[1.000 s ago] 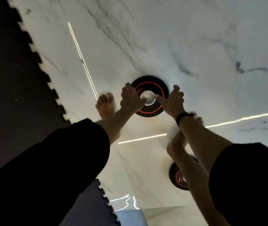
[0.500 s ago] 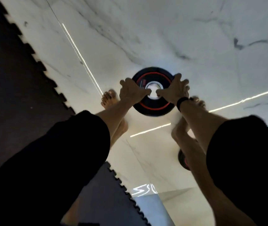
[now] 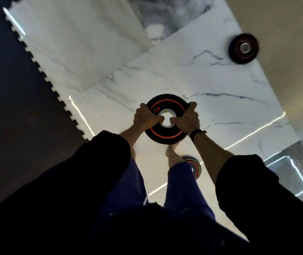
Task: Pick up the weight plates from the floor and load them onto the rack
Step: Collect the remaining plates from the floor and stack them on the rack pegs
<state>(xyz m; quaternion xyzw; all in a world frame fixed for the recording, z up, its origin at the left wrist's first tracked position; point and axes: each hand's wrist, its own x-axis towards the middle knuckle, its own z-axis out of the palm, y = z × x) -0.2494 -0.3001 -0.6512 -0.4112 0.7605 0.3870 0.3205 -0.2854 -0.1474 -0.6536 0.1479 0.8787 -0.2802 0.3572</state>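
The left hand (image 3: 145, 116) and right hand (image 3: 185, 117) cover the side edges of the held weight plate (image 3: 166, 133), and its small white lettering is too blurred to read. Below centre, a second plate (image 3: 195, 165) on the floor is half hidden behind a bare foot (image 3: 172, 155) and smeared by motion. The plate at upper right (image 3: 243, 48) is blurred too. The other foot is hidden.

No lettering I can read

The weight plate (image 3: 165, 134) in my grip carries a small red mark beside its hub, too blurred to make out; the two other plates (image 3: 243, 48) on the floor show nothing legible either.
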